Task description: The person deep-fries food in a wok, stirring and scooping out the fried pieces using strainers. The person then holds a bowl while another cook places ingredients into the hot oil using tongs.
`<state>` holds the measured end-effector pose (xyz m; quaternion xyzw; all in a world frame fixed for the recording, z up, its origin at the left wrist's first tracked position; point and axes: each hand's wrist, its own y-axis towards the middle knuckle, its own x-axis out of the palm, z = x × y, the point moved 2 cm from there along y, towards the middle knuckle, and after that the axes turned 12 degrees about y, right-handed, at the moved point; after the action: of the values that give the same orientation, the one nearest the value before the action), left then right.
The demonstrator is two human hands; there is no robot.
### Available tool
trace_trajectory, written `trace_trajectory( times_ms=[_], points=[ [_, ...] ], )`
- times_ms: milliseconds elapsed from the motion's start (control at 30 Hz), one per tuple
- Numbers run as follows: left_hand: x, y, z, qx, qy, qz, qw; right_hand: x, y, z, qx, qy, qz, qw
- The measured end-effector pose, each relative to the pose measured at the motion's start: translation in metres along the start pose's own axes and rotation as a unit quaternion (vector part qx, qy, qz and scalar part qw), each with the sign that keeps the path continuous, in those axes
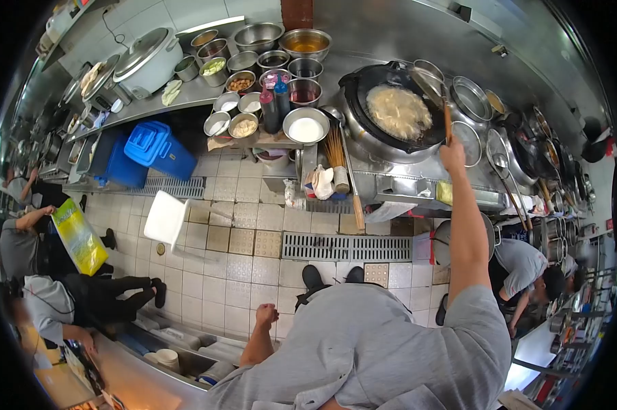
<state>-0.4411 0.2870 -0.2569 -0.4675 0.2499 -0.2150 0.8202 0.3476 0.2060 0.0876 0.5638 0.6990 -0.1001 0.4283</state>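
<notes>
My right hand (452, 154) is closed on the wooden handle of a tool (447, 123), whose metal end (428, 87) reaches over the right side of a black wok. Inside the wok (355, 102), bubbling oil with pale pieces of food (398, 111) fills the middle. My left hand (267, 314) hangs low over the floor, away from the counter, with its fingers curled; whether anything is in them is too small to tell. A ladle (346, 147) with a wooden handle lies left of the wok, beside a bamboo brush (337, 160).
Metal bowls (307, 126) and sauce bottles (281, 99) crowd the counter's left part. Strainers (471, 96) stand right of the wok. A white stool (165, 215) and blue bins (161, 150) are at left. People (520, 266) (49, 307) are on both sides.
</notes>
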Motion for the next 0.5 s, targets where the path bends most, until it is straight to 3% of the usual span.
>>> trace_trajectory(
  times_ms=[67, 100, 133, 333, 400, 500],
  points=[
    [0.001, -0.007, -0.008, -0.027, 0.019, 0.000, 0.999, 0.023, -0.020, -0.023, -0.036, -0.028, 0.061, 0.997],
    [0.000, -0.007, -0.010, -0.032, 0.017, -0.005, 0.999, 0.024, -0.030, -0.047, 0.073, 0.008, 0.007, 0.997],
    [0.000, -0.006, -0.012, -0.037, 0.014, -0.010, 0.999, 0.035, -0.037, -0.048, 0.079, 0.055, -0.039, 0.995],
    [0.000, -0.009, 0.008, 0.000, -0.041, -0.005, 0.999, 0.089, -0.122, -0.123, 0.201, 0.035, -0.017, 0.979],
    [-0.001, -0.006, 0.014, 0.023, -0.079, -0.035, 0.996, 0.115, -0.131, -0.122, 0.224, 0.066, -0.027, 0.972],
    [0.003, -0.015, 0.022, 0.015, -0.103, 0.002, 0.995, 0.149, -0.141, -0.116, 0.223, 0.102, -0.051, 0.968]
  ],
)
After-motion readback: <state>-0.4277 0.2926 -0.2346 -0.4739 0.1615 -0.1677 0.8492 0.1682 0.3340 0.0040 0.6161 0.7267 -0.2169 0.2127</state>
